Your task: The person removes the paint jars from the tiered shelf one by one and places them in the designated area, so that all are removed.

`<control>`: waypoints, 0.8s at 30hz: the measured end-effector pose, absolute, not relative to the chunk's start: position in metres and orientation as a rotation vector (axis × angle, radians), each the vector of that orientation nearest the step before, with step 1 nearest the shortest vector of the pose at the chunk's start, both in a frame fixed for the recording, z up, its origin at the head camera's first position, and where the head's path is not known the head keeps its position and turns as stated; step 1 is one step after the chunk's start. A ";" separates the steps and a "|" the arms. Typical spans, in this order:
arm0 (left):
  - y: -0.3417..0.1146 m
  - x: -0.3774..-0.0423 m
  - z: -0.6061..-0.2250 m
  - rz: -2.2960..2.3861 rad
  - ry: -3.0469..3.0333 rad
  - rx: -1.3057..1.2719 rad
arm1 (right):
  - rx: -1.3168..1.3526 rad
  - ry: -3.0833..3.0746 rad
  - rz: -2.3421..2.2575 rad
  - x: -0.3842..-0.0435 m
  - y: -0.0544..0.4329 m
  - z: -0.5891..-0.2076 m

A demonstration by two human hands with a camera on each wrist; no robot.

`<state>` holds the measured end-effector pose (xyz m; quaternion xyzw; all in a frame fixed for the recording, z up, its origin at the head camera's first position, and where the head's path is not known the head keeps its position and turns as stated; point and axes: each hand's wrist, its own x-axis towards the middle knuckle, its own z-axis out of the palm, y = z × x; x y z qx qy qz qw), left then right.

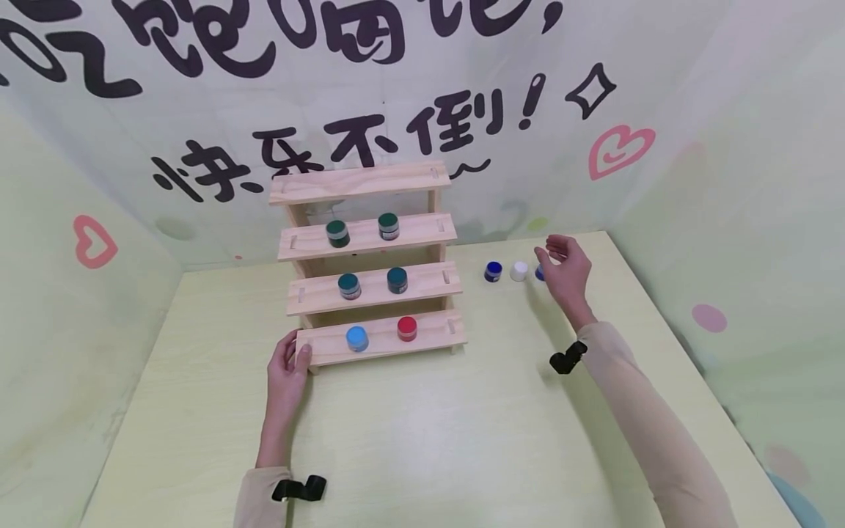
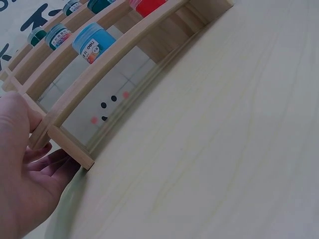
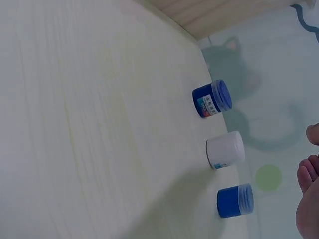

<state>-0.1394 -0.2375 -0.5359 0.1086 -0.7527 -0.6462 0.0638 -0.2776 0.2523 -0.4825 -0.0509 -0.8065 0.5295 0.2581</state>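
Head view: shows, nearest, pale sleeves (image 1: 667,440) with black straps (image 1: 285,490) at the wrists, stretched over the table (image 1: 422,433). Grips the left end of the lowest step of a wooden rack (image 1: 373,284) with the left hand (image 1: 286,374), thumb on top and fingers curled round the end, as seen also in the left wrist view. Has the rack standing towards the middle of the table's back edge, steps rising away. Bears a light blue jar (image 1: 357,339) and a red jar (image 1: 407,328) on the lowest step, two dark teal jars (image 1: 349,286) on the second, two dark green jars (image 1: 337,233) on the third. Shows, right of the rack, a dark blue jar (image 1: 493,271), a white jar (image 1: 518,271) and a blue jar (image 3: 228,202), upright in a row near the back edge, towards the back right corner. Has the right hand (image 1: 566,270) released just by the blue jar, partly hiding it, fingers gently bent, thumb apart; in the right wrist view, clear of all three jars. Ends, farthest, with a wall (image 1: 528,183) bearing black lettering (image 1: 356,124) and pink hearts (image 1: 99,259).
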 end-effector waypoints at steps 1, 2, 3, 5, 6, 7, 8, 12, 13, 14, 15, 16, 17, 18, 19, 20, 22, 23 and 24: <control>-0.238 -0.140 -0.537 -1.948 -2.273 0.326 | -0.118 -2.169 1.440 -0.277 0.249 -0.480; -0.238 -0.140 -0.537 -1.944 -2.273 0.325 | -0.100 -2.155 1.446 -0.277 0.245 -0.476; -0.238 -0.140 -0.537 -1.943 -2.272 0.322 | -0.084 -2.142 1.451 -0.277 0.242 -0.474; -0.239 -0.140 -0.538 -1.943 -2.272 0.317 | -0.055 -2.119 1.472 -0.276 0.234 -0.466; -0.239 -0.140 -0.538 -1.947 -2.270 0.316 | -0.044 -2.113 1.479 -0.275 0.229 -0.462; -0.239 -0.140 -0.539 -1.951 -2.269 0.315 | -0.033 -2.110 1.487 -0.273 0.225 -0.456; -0.239 -0.140 -0.539 -1.953 -2.267 0.314 | -0.021 -2.110 1.491 -0.271 0.219 -0.451; -0.239 -0.139 -0.539 -1.960 -2.264 0.316 | 0.029 -2.132 1.505 -0.261 0.199 -0.425; -0.239 -0.139 -0.539 -1.958 -2.267 0.319 | 0.043 -2.137 1.508 -0.259 0.195 -0.419; -0.239 -0.139 -0.539 -1.956 -2.269 0.322 | 0.055 -2.141 1.514 -0.257 0.191 -0.415; -0.238 -0.139 -0.539 -1.958 -2.267 0.322 | 0.069 -2.142 1.521 -0.256 0.188 -0.411; -0.238 -0.139 -0.538 -1.961 -2.267 0.321 | 0.080 -2.142 1.528 -0.255 0.185 -0.407; -0.238 -0.139 -0.538 -1.965 -2.264 0.320 | 0.090 -2.143 1.536 -0.255 0.182 -0.405; -0.238 -0.139 -0.538 -1.968 -2.261 0.320 | 0.103 -2.139 1.544 -0.254 0.179 -0.402; -0.238 -0.140 -0.538 -1.970 -2.260 0.320 | 0.116 -2.136 1.551 -0.254 0.176 -0.400; -0.238 -0.140 -0.538 -1.973 -2.258 0.318 | 0.128 -2.136 1.558 -0.254 0.173 -0.398; -0.238 -0.140 -0.538 -1.978 -2.252 0.316 | 0.154 -2.141 1.570 -0.254 0.168 -0.394; -0.238 -0.140 -0.538 -1.976 -2.251 0.317 | 0.168 -2.148 1.573 -0.254 0.165 -0.393; -0.238 -0.140 -0.538 -1.974 -2.252 0.314 | 0.180 -2.156 1.576 -0.254 0.162 -0.391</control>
